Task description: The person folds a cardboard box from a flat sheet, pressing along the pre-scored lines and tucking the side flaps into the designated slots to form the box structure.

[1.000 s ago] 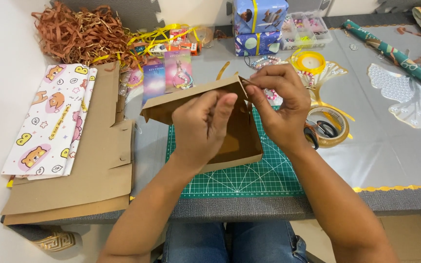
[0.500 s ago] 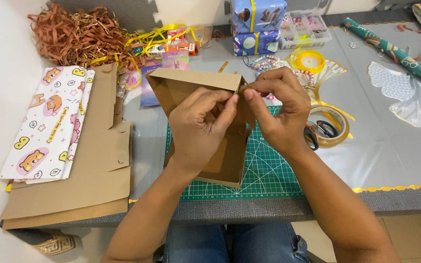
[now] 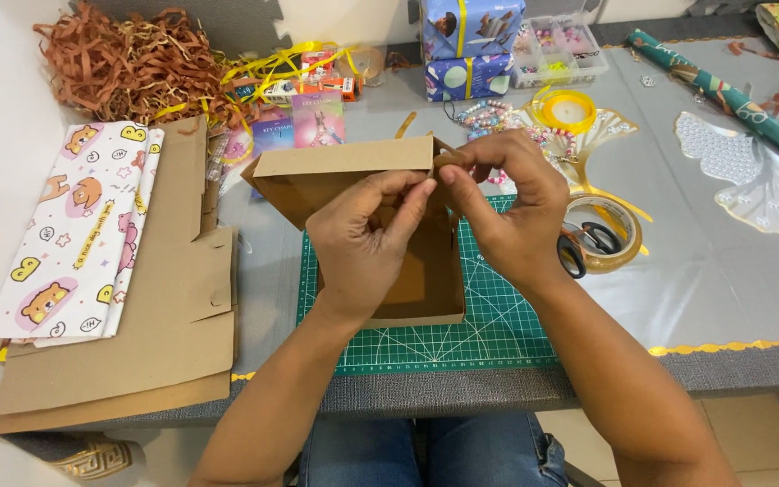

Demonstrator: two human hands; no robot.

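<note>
Both hands are working the brown cardboard box (image 3: 353, 171) over the green cutting mat (image 3: 498, 307) at the table's near edge. The left hand (image 3: 367, 243) is pinching the box's far flap; the right hand (image 3: 507, 212) is clamping its right corner. Scissors (image 3: 588, 243) are lying just right.

Brown cardboard box (image 3: 353, 176) centre; blue wrapped parcels (image 3: 471, 45) behind, perhaps stacked.

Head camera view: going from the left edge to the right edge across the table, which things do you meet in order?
Bear-print paper → flat cardboard sheets → left hand → right hand → tape roll → clear fan-shaped piece.
</note>
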